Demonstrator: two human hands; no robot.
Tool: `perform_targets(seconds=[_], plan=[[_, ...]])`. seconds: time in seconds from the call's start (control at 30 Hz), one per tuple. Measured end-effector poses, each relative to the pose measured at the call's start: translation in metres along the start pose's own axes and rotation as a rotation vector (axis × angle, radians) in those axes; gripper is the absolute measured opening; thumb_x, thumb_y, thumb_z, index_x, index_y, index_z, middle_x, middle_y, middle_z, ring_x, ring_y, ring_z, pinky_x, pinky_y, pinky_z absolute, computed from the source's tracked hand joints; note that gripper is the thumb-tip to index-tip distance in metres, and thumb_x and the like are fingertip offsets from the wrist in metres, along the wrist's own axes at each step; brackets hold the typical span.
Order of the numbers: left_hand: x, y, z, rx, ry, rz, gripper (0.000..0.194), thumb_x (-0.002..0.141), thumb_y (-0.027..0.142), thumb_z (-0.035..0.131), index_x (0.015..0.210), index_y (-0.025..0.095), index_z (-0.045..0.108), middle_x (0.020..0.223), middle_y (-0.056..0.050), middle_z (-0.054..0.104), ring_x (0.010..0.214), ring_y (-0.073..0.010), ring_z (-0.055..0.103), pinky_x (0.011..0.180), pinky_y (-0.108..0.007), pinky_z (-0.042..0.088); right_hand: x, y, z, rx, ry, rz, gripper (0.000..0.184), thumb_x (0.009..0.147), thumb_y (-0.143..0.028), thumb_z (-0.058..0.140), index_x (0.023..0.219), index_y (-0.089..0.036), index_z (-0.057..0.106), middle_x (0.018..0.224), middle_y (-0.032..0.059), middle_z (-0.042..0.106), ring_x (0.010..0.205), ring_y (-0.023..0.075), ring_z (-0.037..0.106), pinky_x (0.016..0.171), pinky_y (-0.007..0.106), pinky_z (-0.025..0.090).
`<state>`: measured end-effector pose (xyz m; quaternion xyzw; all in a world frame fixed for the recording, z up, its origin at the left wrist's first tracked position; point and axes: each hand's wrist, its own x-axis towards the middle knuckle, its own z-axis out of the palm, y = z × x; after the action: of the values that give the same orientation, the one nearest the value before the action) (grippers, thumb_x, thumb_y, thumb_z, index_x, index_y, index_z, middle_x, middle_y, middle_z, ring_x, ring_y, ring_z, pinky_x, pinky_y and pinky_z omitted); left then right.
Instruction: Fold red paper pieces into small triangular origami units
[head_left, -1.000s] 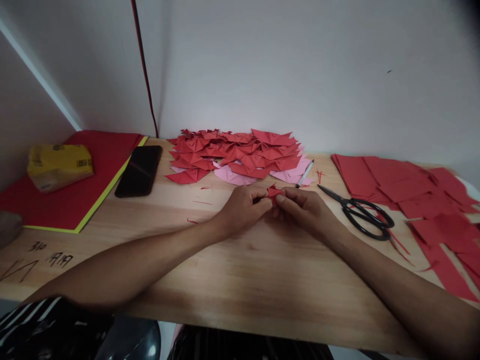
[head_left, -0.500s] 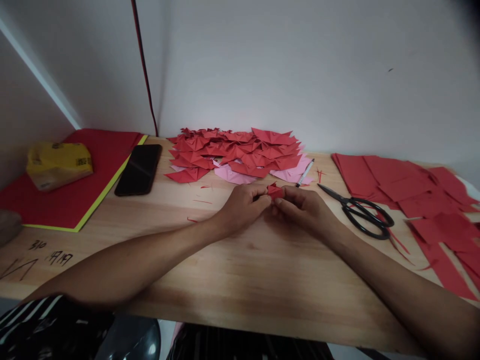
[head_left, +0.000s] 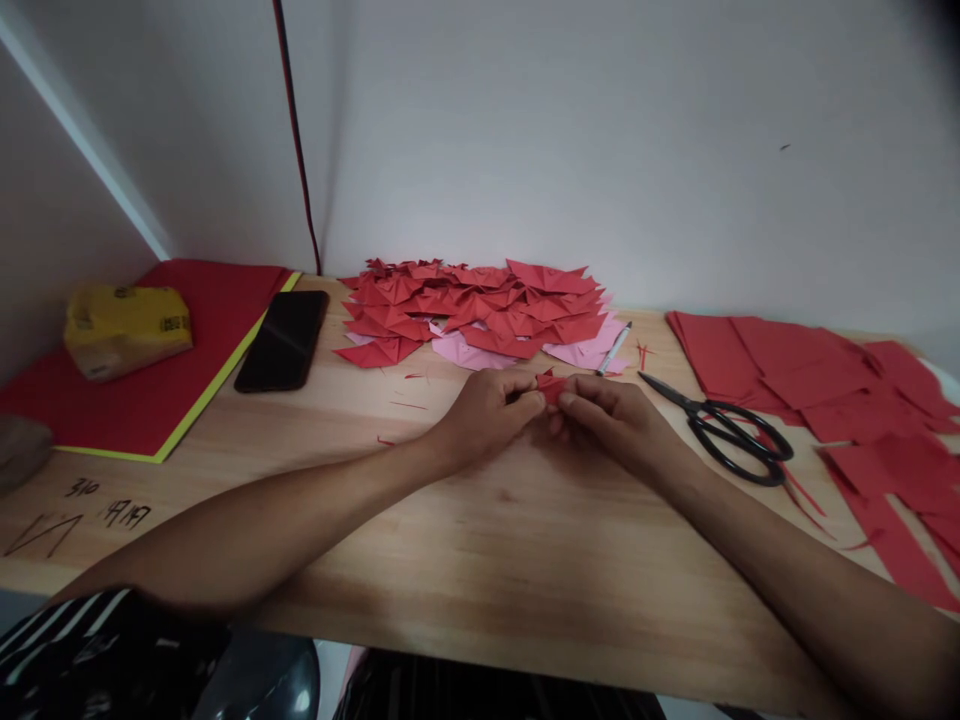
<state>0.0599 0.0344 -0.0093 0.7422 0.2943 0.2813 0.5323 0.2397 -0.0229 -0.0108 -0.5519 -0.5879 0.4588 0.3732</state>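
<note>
Between my two hands is a small folded piece of red paper (head_left: 551, 385), pinched from both sides above the wooden table. My left hand (head_left: 499, 405) grips its left edge with thumb and bent fingers. My right hand (head_left: 607, 408) pinches the right edge, with its lower fingers curled beneath. Most of the folded paper is hidden by the fingers. Just behind the hands lies a heap of folded red paper pieces (head_left: 480, 300), with some pink paper pieces (head_left: 469, 348) under its front edge. A pen (head_left: 615, 348) rests beside the heap.
Black-handled scissors (head_left: 720, 425) lie right of my hands, near loose red paper sheets (head_left: 795, 365) and thin offcuts. On the left are a black phone (head_left: 283, 340), large red sheets (head_left: 217, 310) and a yellow-wrapped package (head_left: 129, 332). A dark cable (head_left: 296, 130) hangs along the wall.
The fingers have shifted slightly around the red paper, and its face now shows flatter and wider between the thumbs. The whole view has moved a little; other things lie as before.
</note>
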Motion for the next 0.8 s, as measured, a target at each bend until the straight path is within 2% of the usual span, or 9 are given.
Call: perform_targets(seconds=[0.1, 0.2, 0.37, 0.53, 0.8], plan=[[0.0004, -0.0021, -0.0002, -0.010, 0.012, -0.026, 0.025, 0.082, 0.022, 0.049, 0.058, 0.016, 0.051, 0.051, 0.005, 0.049, 0.050, -0.0079, 0.043, 0.051, -0.021, 0.032, 0.0002, -0.0005, 0.0013, 0.090, 0.124, -0.003, 0.030, 0.091, -0.047, 0.054, 0.078, -0.020, 0.056, 0.064, 0.0000, 0.062, 0.050, 0.0108, 0.051, 0.047, 0.023, 0.038], [0.0007, -0.0045, 0.0006, -0.036, 0.012, -0.054, 0.024, 0.083, 0.023, 0.048, 0.060, 0.016, 0.049, 0.050, 0.005, 0.048, 0.048, -0.0071, 0.043, 0.049, -0.020, 0.031, 0.0006, -0.0002, 0.0034, 0.112, 0.226, -0.061, 0.023, 0.087, -0.042, 0.063, 0.084, -0.022, 0.051, 0.065, -0.0031, 0.060, 0.052, 0.0106, 0.050, 0.047, 0.022, 0.038], [0.0010, -0.0071, 0.0016, -0.084, -0.005, -0.098, 0.020, 0.082, 0.023, 0.047, 0.062, 0.017, 0.048, 0.050, 0.005, 0.048, 0.044, -0.0068, 0.043, 0.045, -0.020, 0.030, -0.0014, 0.0031, 0.0060, -0.031, 0.244, -0.199, 0.013, 0.084, -0.029, 0.066, 0.086, -0.022, 0.054, 0.078, -0.0013, 0.060, 0.068, 0.0129, 0.058, 0.058, 0.024, 0.044], [0.0011, -0.0079, 0.0017, -0.119, -0.015, -0.107, 0.019, 0.081, 0.023, 0.047, 0.063, 0.017, 0.049, 0.050, 0.005, 0.048, 0.044, -0.0072, 0.043, 0.044, -0.020, 0.030, -0.0043, 0.0043, 0.0067, -0.175, 0.266, -0.228, 0.007, 0.087, -0.024, 0.062, 0.087, -0.022, 0.055, 0.076, -0.0016, 0.058, 0.065, 0.0122, 0.054, 0.056, 0.024, 0.041], [0.0012, -0.0044, 0.0021, -0.072, 0.006, -0.043, 0.018, 0.082, 0.022, 0.047, 0.066, 0.016, 0.050, 0.054, 0.005, 0.047, 0.050, -0.0070, 0.044, 0.049, -0.020, 0.030, -0.0038, 0.0016, 0.0085, -0.095, 0.250, -0.241, 0.007, 0.087, -0.020, 0.062, 0.086, -0.022, 0.055, 0.075, -0.0017, 0.059, 0.065, 0.0118, 0.055, 0.056, 0.024, 0.042]])
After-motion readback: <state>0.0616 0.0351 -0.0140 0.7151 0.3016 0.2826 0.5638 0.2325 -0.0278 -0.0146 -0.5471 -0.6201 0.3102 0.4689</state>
